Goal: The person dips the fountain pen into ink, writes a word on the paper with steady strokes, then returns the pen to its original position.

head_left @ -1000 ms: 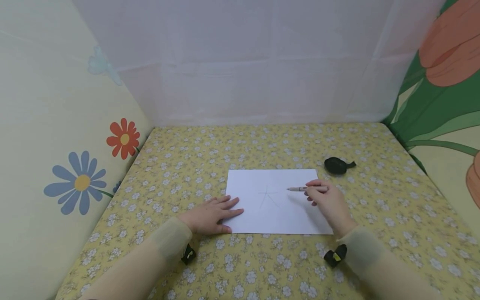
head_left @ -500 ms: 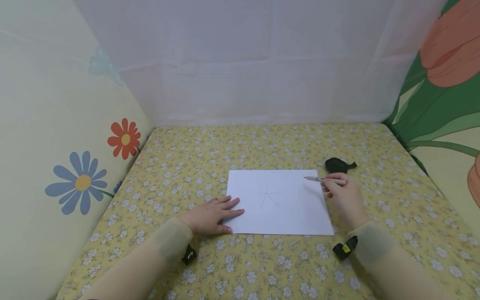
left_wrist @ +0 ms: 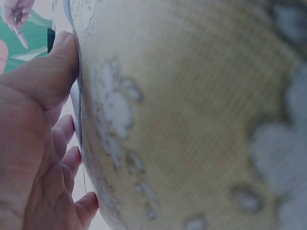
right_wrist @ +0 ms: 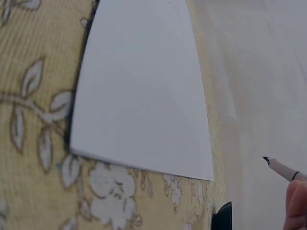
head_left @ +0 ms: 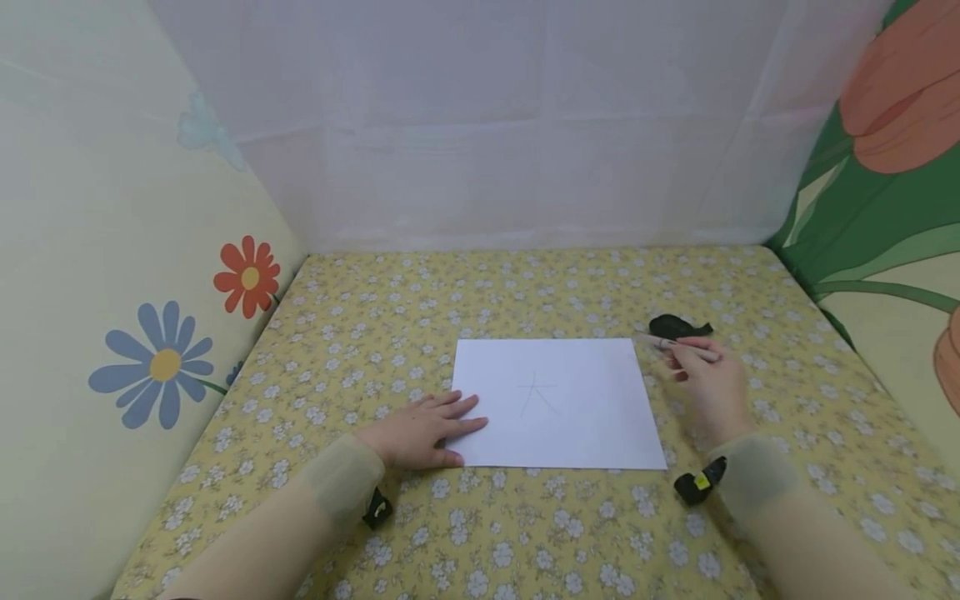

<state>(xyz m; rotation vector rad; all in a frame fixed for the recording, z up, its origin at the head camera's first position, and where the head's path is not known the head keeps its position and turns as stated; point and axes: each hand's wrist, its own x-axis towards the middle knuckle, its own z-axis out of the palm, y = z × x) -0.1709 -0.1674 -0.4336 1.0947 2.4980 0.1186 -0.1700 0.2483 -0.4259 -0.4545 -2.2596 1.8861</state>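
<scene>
A white sheet of paper (head_left: 600, 417) lies on the table with a few thin strokes (head_left: 536, 392) drawn near its middle, a crossbar over two spreading legs. My left hand (head_left: 416, 429) rests flat on the sheet's left edge, fingers spread; the left wrist view shows its thumb (left_wrist: 60, 64) and fingertips along that edge. Beyond the sheet's upper right corner, my right hand (head_left: 712, 387) pinches a slim pale pen (head_left: 699, 350). In the right wrist view the pen (right_wrist: 284, 169) shows a dark pointed nib, held up off the paper.
A black rounded object (head_left: 671, 326) with a short tail sits just behind the right hand, partly overlapped by it. Yellow flowered cloth (head_left: 487, 292) covers the table. A white sheet wall (head_left: 525, 167) stands behind, with painted flower panels left and right.
My right hand has moved right and away from me with the pen, from over the paper to past its upper right corner. The left hand and the paper have stayed put.
</scene>
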